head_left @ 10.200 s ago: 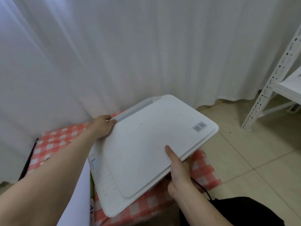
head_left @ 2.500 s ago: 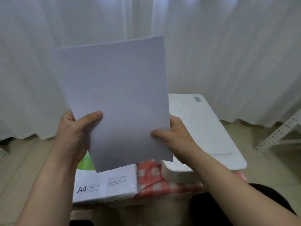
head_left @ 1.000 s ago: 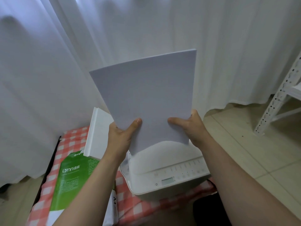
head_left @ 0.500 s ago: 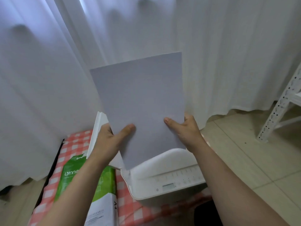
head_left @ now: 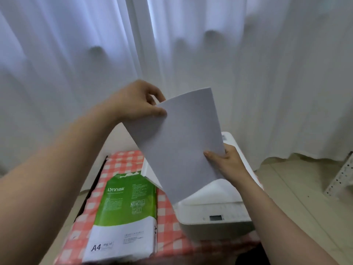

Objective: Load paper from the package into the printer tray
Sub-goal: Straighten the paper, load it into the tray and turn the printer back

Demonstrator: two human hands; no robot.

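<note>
— Two hands sat low on the sheaf of paper point(head_left: 185, 142) half a second back. Changed since?
— Shifted the left hand point(head_left: 137, 100) up to the top left corner and pinched it there, thumb in front, fingers curled behind. Kept the right hand point(head_left: 225, 161) gripping the lower right edge, thumb on the face.
— And the sheaf?
— Tilted and dropped toward centre frame, bottom corner over the printer point(head_left: 219, 213), in front of the raised tray point(head_left: 148, 172). Not yet in.
— Package?
— Lay lower left on the checked cloth point(head_left: 118, 165): A4 paper package point(head_left: 124, 207), untouched.
— Meaning?
— Probably regripped to steer the sheets down into the tray.
</note>
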